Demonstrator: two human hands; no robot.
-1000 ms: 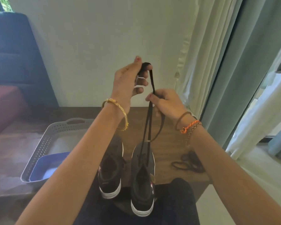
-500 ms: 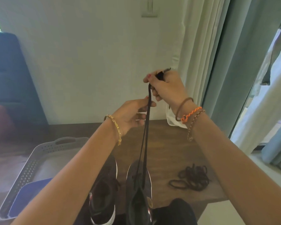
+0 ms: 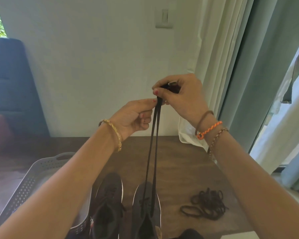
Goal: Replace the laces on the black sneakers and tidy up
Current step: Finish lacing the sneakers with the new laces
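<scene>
Left hand slid back up under the right hand; both now pinch closed on the lace stretched taut above the right sneaker.

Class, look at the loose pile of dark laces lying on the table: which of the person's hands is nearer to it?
Right. The right hand is raised above the loose lace pile, slightly left of it; the left hand is farther left, beyond the held lace.
</scene>
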